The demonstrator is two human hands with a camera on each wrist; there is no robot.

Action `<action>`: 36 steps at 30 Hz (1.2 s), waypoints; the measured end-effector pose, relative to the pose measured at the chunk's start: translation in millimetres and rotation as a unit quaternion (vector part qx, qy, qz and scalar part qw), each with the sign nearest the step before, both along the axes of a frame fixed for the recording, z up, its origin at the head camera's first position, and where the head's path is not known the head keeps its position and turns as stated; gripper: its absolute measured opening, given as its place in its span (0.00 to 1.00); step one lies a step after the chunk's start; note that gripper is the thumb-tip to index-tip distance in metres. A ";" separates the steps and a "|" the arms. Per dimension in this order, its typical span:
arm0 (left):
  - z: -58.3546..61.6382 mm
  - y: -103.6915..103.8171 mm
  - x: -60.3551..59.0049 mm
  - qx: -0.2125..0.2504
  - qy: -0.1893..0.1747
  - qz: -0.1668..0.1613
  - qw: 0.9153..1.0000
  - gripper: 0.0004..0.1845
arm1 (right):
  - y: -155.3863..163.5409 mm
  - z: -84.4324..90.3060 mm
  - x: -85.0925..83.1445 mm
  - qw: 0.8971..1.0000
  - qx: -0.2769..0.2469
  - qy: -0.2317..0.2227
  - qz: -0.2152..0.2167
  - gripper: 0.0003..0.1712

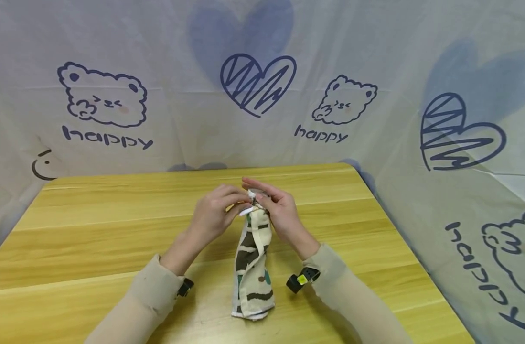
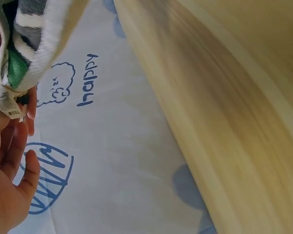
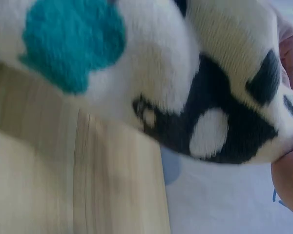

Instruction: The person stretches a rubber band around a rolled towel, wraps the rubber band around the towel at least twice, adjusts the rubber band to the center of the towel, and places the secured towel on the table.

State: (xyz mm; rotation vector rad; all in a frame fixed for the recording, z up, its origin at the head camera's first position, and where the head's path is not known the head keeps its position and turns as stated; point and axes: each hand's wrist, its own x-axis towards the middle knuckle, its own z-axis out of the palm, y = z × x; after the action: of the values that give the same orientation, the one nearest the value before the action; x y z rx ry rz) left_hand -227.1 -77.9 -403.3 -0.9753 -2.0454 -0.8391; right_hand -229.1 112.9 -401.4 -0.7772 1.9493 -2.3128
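A cream towel (image 1: 258,258) with dark, brown and teal patches hangs in a long narrow fold between the forearms, over the table. My right hand (image 1: 283,212) grips its gathered top end, thumb on the near side. From the other side, my left hand (image 1: 212,210) pinches at that same end. In the left wrist view, the left thumb and fingers hold a small white printed tag (image 2: 10,106) at the towel's corner. The right wrist view is largely filled by the plush cloth, which hides most of the right hand; its thumb (image 3: 290,180) shows at the edge.
The wood-grain table (image 1: 94,229) spreads out on both sides of the arms. Behind it and to the right hangs a pale curtain (image 1: 180,105) with blue hearts, bear faces and the word "happy". Each wrist wears a small dark camera on a strap (image 1: 311,274).
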 end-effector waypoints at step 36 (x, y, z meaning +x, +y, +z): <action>-9.3 -4.6 -0.3 -0.035 0.056 -0.009 0.998 0.06 | 6.8 1.7 0.7 0.996 0.073 -0.051 -0.002 0.20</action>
State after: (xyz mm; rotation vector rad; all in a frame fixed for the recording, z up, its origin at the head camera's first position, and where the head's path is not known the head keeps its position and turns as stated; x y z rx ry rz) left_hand -227.4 -82.5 -412.7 -1.0557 -1.9843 -0.7101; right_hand -228.4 119.7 -399.6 -0.6321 2.0472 -2.1367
